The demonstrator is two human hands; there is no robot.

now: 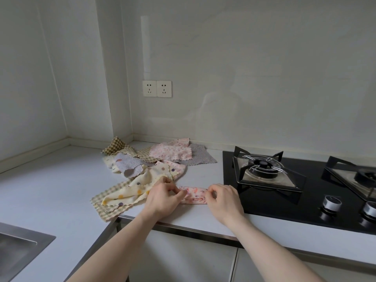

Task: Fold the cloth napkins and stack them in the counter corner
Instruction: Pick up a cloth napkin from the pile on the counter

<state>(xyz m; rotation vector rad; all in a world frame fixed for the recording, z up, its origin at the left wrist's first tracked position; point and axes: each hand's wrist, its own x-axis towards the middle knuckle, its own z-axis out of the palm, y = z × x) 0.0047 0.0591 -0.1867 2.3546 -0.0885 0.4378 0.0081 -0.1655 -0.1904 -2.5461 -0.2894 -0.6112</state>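
A pink patterned napkin [194, 195], folded into a narrow strip, lies near the front edge of the white counter [61, 180]. My left hand [164, 198] pinches its left end and my right hand [222, 197] pinches its right end. Just left of my left hand lies a cream napkin with coloured dots [130, 192] on top of a checked beige napkin [105, 202]. Further back, loose napkins sprawl toward the corner: a grey dotted one [128, 164], a pink floral one [173, 151], a grey one [201, 157] and a checked one [116, 147].
A black gas hob [284, 192] with two burners and knobs [331, 202] sits right of my right hand. A steel sink [18, 249] is at the lower left. Two wall sockets [156, 88] are above the corner. Cabinet fronts run below the counter edge.
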